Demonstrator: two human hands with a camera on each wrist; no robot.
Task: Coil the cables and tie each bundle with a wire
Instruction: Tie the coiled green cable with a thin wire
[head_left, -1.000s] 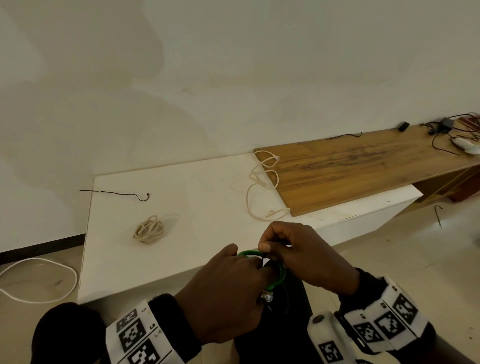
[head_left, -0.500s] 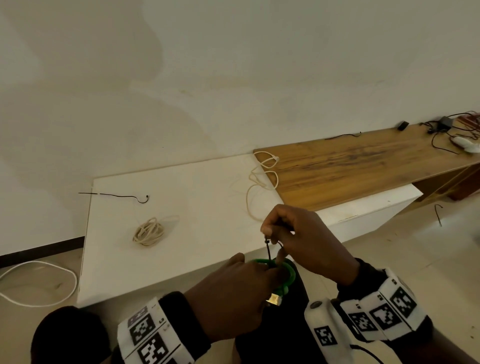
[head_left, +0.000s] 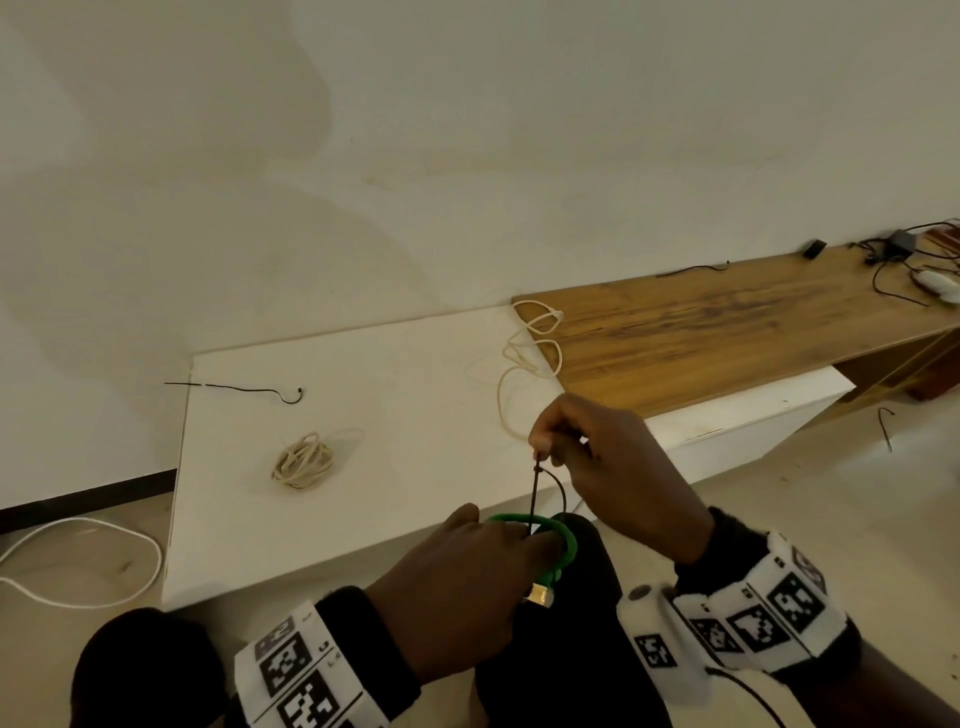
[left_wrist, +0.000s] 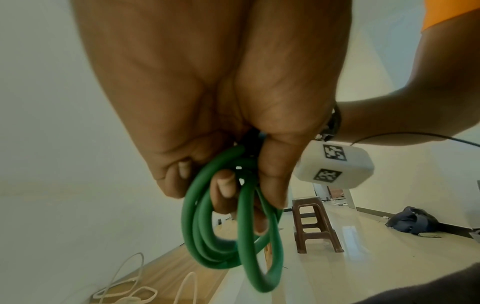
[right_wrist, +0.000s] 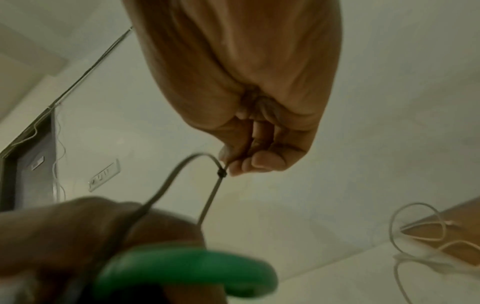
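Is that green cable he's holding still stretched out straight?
No: in the left wrist view the green cable is wound into several loops that hang from the left hand, whose fingers are curled round them.

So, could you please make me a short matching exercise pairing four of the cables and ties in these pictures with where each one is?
Things:
1. green cable coil
2. black tie
3. cream cable bundle
4. loose cream cable

Places:
A. coiled on the white table, touched by no hand
B. draped across the white table's join with the wooden one
C. in the left hand
D. pinched by the right hand

Pairs: 1-C, 2-D, 3-A, 4-B
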